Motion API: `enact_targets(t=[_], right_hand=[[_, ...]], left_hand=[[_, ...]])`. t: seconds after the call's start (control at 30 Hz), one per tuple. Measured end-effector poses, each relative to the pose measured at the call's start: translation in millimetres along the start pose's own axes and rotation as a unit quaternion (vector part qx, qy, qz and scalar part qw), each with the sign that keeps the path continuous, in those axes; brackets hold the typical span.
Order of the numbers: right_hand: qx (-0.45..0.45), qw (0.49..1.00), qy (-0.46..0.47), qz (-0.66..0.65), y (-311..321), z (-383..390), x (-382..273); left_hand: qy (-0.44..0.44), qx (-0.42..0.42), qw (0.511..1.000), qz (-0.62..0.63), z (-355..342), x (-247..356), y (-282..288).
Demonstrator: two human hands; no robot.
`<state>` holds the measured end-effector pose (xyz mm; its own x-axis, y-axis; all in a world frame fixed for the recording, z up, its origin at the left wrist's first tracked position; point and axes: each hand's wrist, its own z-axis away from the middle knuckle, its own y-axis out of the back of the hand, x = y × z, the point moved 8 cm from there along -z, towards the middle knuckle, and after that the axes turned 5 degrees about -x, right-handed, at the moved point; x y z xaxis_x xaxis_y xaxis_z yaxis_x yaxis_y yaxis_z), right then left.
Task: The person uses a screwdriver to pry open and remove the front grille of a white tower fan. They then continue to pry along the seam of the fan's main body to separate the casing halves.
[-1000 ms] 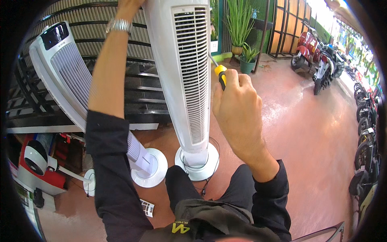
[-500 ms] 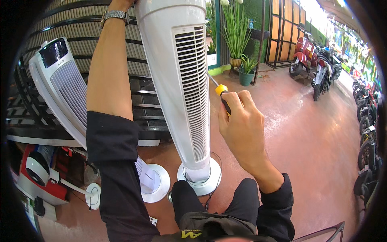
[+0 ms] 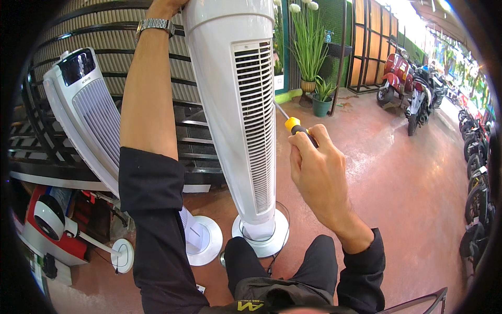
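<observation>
A tall white tower fan stands upright in front of me on its round base, its slatted grille facing me and to the right. My left hand is at the upper left side of the fan, next to its top; the frame's edge cuts it off and its fingers are hidden. My right hand is closed around the yellow and black handle of a screwdriver. The thin metal shaft points up and left to the fan's right side edge. Whether the tip touches a screw there is hidden.
At left, a second tower fan leans by black metal railings. A small white stand fan lies below it. Potted plants stand behind, and motorbikes are parked at right. A cable loops around the base.
The view has shifted slightly, so the fan and both arms appear a little further right. My right hand keeps its hold on the screwdriver, with its wrist turned slightly.
</observation>
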<state>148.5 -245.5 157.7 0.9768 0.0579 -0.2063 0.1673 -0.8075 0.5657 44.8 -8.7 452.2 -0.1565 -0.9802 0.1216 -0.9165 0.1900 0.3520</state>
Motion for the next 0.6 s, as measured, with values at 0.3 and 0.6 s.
enact_targets(t=[0.3, 0.6], right_hand=[[-0.052, 0.998, 0.023, 0.025, -1.6, -1.0, -2.1], [-0.039, 0.982, 0.125, 0.139, 1.2, -5.7, -7.7]], left_hand=[[0.015, 0.017, 1.000, 0.002, 4.6, -0.3, -3.6], [0.035, 0.000, 0.999, 0.018, 5.9, 4.5, -5.1]])
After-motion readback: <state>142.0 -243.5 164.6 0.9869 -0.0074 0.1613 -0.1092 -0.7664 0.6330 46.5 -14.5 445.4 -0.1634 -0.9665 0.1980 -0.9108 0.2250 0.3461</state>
